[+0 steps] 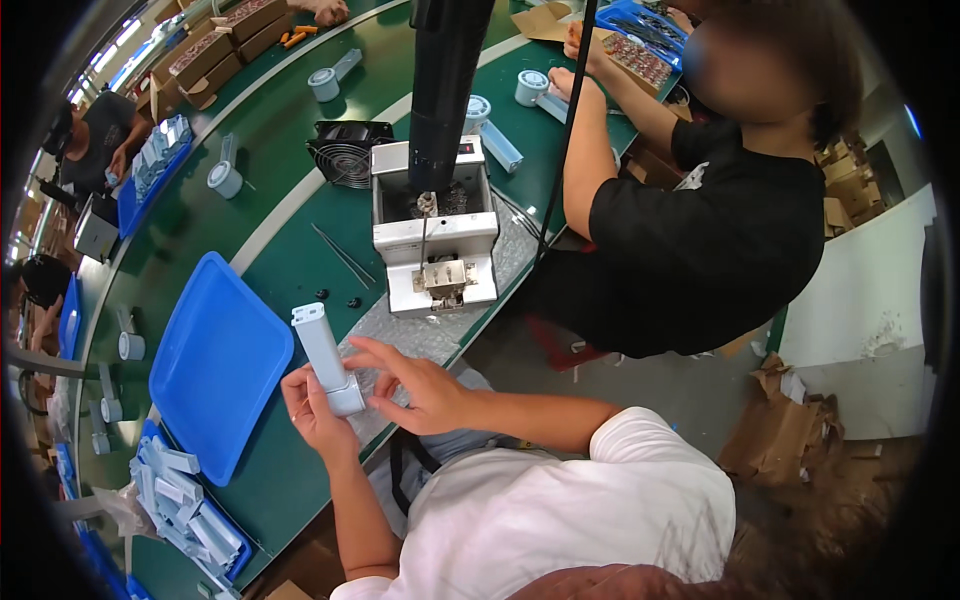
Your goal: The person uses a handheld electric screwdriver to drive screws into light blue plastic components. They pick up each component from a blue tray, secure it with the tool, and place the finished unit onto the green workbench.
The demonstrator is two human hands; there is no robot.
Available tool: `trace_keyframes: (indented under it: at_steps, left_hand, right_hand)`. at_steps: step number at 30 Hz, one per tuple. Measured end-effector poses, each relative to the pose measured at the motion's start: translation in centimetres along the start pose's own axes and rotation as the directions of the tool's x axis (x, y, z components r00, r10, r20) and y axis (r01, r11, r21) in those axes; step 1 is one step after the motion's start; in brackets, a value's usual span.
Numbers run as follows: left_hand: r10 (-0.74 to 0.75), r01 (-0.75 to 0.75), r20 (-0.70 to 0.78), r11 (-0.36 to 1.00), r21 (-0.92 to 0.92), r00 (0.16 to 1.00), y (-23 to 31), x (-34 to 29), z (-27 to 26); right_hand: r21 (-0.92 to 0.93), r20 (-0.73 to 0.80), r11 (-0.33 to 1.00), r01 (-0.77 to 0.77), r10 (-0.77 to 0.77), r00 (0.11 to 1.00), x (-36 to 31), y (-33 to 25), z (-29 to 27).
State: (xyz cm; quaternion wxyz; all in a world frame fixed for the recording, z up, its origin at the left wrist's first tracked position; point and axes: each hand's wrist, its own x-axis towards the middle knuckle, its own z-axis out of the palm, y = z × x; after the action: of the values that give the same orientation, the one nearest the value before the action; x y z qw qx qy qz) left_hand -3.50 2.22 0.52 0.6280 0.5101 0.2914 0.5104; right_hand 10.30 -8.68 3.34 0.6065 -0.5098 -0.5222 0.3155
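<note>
My left hand is closed round the wider lower end of a light-blue plastic handheld-fan body. Its long handle points up and away, with a slotted end on top. Close against the right side of this piece is my right hand, its fingers spread and thumb near the base. Whether that thumb touches it, I cannot tell. Just beyond my hands stands a white screw feeder with a bin of small dark screws. A thick black cylinder hangs over the feeder, hiding part of it.
A blue tray lies left of my hands, beside a heap of light-blue parts. Tweezers and a black cooling fan are near the feeder. A co-worker sits at right. Several fan bodies rest on the green belt.
</note>
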Motion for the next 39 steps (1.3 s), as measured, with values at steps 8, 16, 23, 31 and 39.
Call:
trace_keyframes:
  at_steps: [8, 16, 23, 31, 39]
  left_hand:
    - [0.071, -0.061, -0.021, 0.950, 0.306, 0.997, 0.1, -0.9, -0.4]
    - [0.218, -0.256, 0.134, 0.801, 0.541, 0.967, 0.9, 0.6, 1.7]
    - [0.284, -0.346, 0.203, 0.677, 0.650, 0.937, 1.2, 0.1, 3.1]
    - [0.388, -0.476, 0.291, 0.573, 0.667, 0.875, 0.6, 0.2, 3.1]
    - [0.363, -0.505, 0.352, 0.580, 0.639, 0.863, 0.7, 0.5, 2.9]
  right_hand:
    - [-0.205, -0.220, 0.969, 0.140, -0.185, 0.958, -0.3, -2.7, -2.9]
    - [-0.445, -0.490, 0.846, 0.293, -0.504, 0.711, 8.6, -7.4, -10.5]
    - [-0.268, -0.601, 0.890, 0.368, -0.453, 0.659, 15.0, -12.1, -10.8]
    - [-0.191, -0.648, 0.919, 0.345, -0.382, 0.659, 11.9, -14.2, -11.0]
    - [-0.350, -0.605, 0.902, 0.251, -0.423, 0.675, 11.7, -12.4, -9.8]
